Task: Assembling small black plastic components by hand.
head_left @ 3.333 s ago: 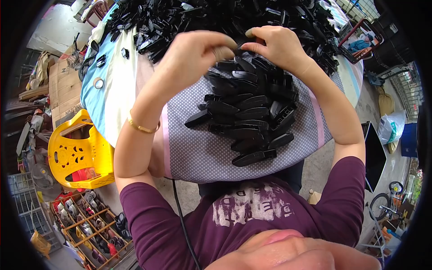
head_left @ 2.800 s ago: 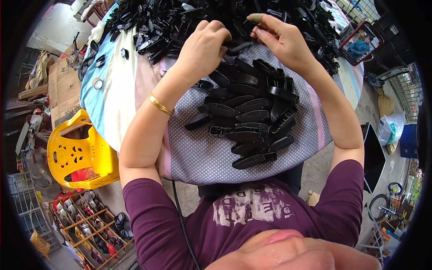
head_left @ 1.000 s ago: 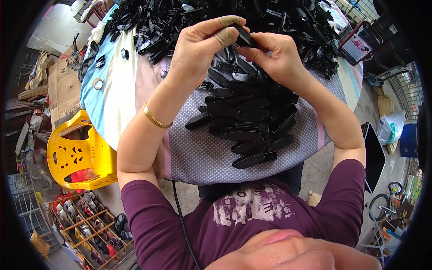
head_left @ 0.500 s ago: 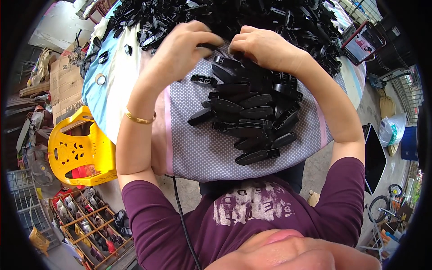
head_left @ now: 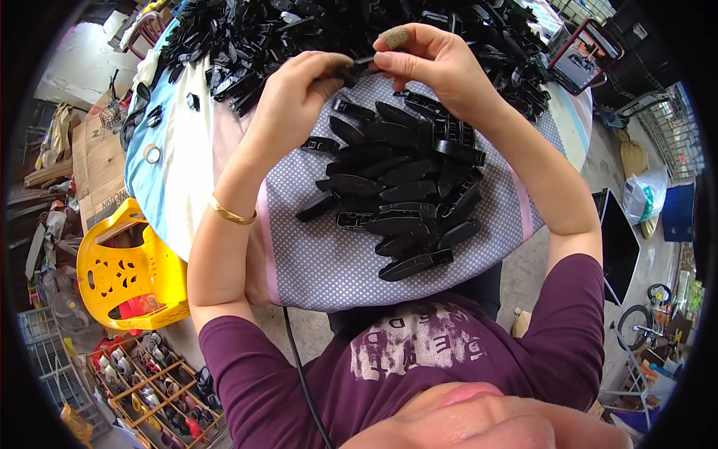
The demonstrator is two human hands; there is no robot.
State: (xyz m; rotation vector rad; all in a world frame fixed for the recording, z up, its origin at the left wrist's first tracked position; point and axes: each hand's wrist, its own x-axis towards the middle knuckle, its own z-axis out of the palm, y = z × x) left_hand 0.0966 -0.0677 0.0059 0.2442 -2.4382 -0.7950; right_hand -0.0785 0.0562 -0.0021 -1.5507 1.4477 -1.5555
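My left hand [head_left: 293, 99] and my right hand [head_left: 432, 60] meet above the table, both pinching one small black plastic part [head_left: 357, 67] between their fingertips. A tan wrap covers my right index fingertip. Below the hands, several finished black plastic pieces [head_left: 400, 194] lie in a loose stack on a dotted lilac cloth [head_left: 329, 262]. A large heap of the same black parts [head_left: 299, 30] fills the far side of the table. A gold bangle [head_left: 230, 215] circles my left wrist.
A yellow plastic chair [head_left: 123, 269] stands at the left of the table. A shoe rack [head_left: 149, 382] sits at lower left. A red-framed phone [head_left: 585, 56] rests at the table's far right. Cardboard boxes [head_left: 93, 165] lie at the left. A black cable [head_left: 303, 374] hangs by my chest.
My hands rose from the pile of black pieces and came together higher up, now holding one small part between the fingertips.
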